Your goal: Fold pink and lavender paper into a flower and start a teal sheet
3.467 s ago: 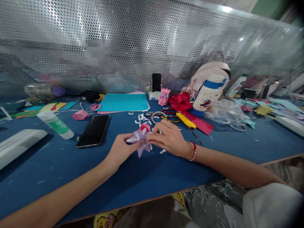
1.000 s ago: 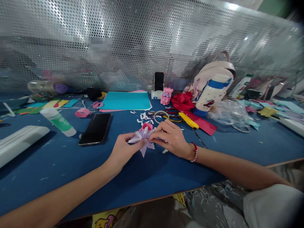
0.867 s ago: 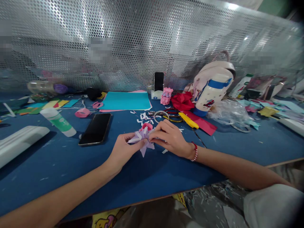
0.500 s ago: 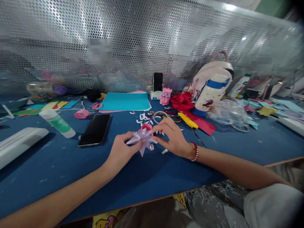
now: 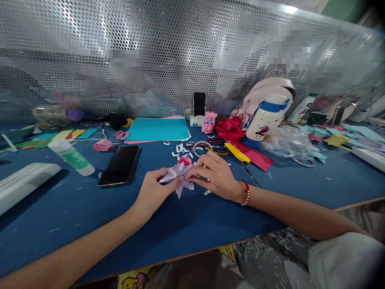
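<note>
Two bare hands meet over the blue table (image 5: pixel 168 233), and we have a pale purple, many-pointed folded-paper star (image 5: pixel 179 181) between them, just above the tabletop. Left hand (image 5: pixel 153 186): nearly closed, thumb over the star's front, gripping its left side. Right hand (image 5: pixel 215 176): thumb and fingertips pinched together on the star's right-hand points, other fingers curled; we note a red-and-white beaded bracelet (image 5: pixel 246 193) at that wrist.

Just beyond the star we get a pink paper ring (image 5: pixel 184 161), then small white paper scraps (image 5: pixel 180 148). Left of the left hand: black smartphone (image 5: pixel 119 165) lying flat, white-and-green tube (image 5: pixel 72 157), long white plastic object (image 5: pixel 27 184) partly out of view.

Past the right hand we log a silver-grey ring (image 5: pixel 195 149), a yellow-handled cutter (image 5: pixel 237 152) and a flat red paper strip (image 5: pixel 254 155). Further out, straight ahead: turquoise paper sheets (image 5: pixel 159 129), a pink-and-purple folded-paper piece (image 5: pixel 209 122), and an upright dark phone (image 5: pixel 199 104) on a white stand (image 5: pixel 197 121). Far right of the hands: crumpled red paper (image 5: pixel 230 128), cream bottle with blue bands (image 5: pixel 266 118), pale pink backpack (image 5: pixel 266 88) behind it. Perforated metal panel (image 5: pixel 156 60) at the back.
</note>
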`<state>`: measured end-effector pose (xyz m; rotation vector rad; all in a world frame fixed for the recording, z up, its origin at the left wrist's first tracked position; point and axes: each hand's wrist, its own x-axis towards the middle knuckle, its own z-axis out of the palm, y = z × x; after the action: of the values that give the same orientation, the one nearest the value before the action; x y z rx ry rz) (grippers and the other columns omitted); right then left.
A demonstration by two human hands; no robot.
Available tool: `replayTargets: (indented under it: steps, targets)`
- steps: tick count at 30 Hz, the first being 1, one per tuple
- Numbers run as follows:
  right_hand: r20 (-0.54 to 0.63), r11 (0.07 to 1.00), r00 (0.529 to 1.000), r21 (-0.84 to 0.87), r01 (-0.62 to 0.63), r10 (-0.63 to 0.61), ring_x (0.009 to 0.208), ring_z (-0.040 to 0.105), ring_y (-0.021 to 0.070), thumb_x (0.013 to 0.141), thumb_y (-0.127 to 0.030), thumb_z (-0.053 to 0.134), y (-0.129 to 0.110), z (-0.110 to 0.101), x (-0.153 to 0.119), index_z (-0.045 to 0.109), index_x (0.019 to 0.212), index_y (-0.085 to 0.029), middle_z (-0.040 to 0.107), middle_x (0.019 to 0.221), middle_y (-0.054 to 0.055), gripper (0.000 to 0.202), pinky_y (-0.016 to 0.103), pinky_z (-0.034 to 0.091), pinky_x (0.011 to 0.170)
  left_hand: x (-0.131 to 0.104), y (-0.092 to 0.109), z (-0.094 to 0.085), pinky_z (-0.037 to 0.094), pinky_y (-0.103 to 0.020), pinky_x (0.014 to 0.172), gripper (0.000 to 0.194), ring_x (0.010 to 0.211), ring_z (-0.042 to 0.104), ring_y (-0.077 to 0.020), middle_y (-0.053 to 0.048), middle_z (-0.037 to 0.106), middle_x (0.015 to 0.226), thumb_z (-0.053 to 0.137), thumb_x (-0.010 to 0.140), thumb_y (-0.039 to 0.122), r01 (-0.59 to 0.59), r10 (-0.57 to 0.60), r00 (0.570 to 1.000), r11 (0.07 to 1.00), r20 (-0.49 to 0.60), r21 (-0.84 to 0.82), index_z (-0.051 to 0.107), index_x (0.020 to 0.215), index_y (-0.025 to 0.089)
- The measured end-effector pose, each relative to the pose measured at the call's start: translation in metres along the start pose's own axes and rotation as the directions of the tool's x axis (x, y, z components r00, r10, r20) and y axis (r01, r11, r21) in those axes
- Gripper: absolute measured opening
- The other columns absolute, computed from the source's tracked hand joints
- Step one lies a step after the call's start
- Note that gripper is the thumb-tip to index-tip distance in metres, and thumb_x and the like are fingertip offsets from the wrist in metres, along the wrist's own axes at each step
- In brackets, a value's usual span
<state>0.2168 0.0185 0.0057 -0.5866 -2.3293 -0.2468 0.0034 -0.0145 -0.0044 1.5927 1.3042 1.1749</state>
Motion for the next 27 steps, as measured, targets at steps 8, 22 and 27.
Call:
replayTargets:
  steps: [8, 22, 27]
  targets:
    - [0.010, 0.998, 0.999, -0.044, 0.035, -0.035, 0.081, 0.049, 0.0178, 0.101, -0.038, 0.054, -0.0004, 0.0004, 0.0011, 0.068, 0.094, -0.022, 0.061, 0.088, 0.003, 0.022, 0.031, 0.041, 0.074, -0.0001, -0.0010, -0.0003, 0.040, -0.024, 0.058, 0.025, 0.065, 0.054, -0.0150, -0.001, 0.068, 0.068, 0.077, 0.074, 0.039, 0.019, -0.019, 0.999, 1.000, 0.026, -0.005, 0.076, 0.075, 0.014]
    - [-0.051, 0.994, 0.999, 0.108, 0.002, 0.004, 0.084, 0.048, 0.0200, 0.105, -0.032, 0.041, 0.0018, 0.0078, 0.0008, 0.054, 0.092, -0.021, 0.056, 0.091, 0.005, 0.020, 0.035, 0.043, 0.076, 0.0023, 0.0002, -0.0012, 0.038, -0.023, 0.059, 0.024, 0.063, 0.051, -0.0129, 0.000, 0.066, 0.066, 0.080, 0.072, 0.040, 0.073, -0.075, 0.997, 0.994, -0.012, -0.079, 0.076, 0.072, 0.016]
    - [-0.156, 0.870, 0.949, 0.461, -0.176, 0.275, 0.086, 0.047, 0.0188, 0.105, -0.031, 0.040, 0.0076, 0.0090, 0.0011, 0.047, 0.093, -0.022, 0.047, 0.092, 0.004, 0.017, 0.034, 0.043, 0.076, 0.0068, -0.0017, -0.0046, 0.044, -0.025, 0.065, 0.030, 0.072, 0.060, -0.0179, -0.004, 0.073, 0.075, 0.085, 0.066, 0.043, 0.188, -0.203, 0.976, 0.968, -0.080, -0.164, 0.078, 0.076, 0.016]
